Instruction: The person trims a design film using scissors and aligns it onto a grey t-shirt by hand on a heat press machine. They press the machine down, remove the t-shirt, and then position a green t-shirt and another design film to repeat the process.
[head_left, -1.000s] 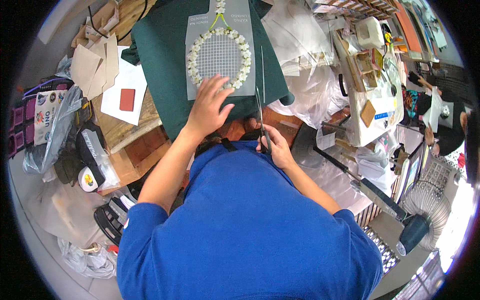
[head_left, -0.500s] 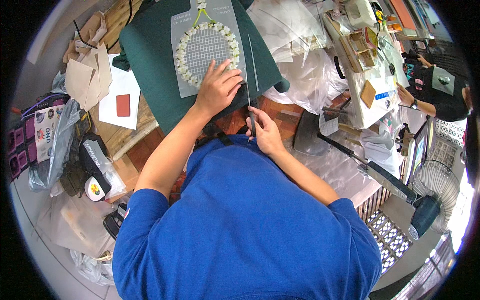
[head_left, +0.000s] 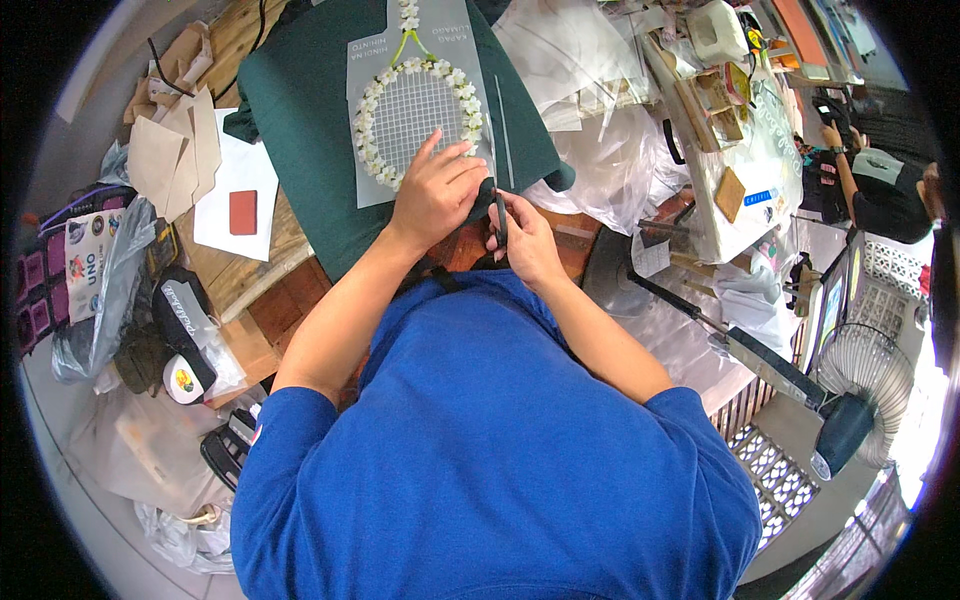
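Observation:
A translucent sheet (head_left: 360, 190) printed with a white-flowered racket (head_left: 470, 108), its strings a pale grid, lies on a dark green cloth surface (head_left: 300, 120). My left hand (head_left: 437, 195) rests flat on the sheet's near right part, fingers stretched out and slightly apart. In my right hand (head_left: 528, 242) is a pair of scissors (head_left: 502, 215) with dark handles, fingers closed round them. Their blades point away from me along the sheet's right edge. A thin cut strip (head_left: 504, 120) lies just right of that edge. My left fingertips cover the racket's lower right part.
On the wooden table at left are a white paper (head_left: 215, 215), a reddish-brown block (head_left: 243, 212) and brown paper pieces (head_left: 165, 150). Clear plastic (head_left: 620, 150) hangs at right, beside a cluttered white table (head_left: 745, 225). A fan (head_left: 865, 385) stands lower right; another person (head_left: 885, 195) is at far right.
My right hand and the scissors have moved a little away from me along the sheet's right edge. The sheet appears slightly lower in view. My left hand stays on it.

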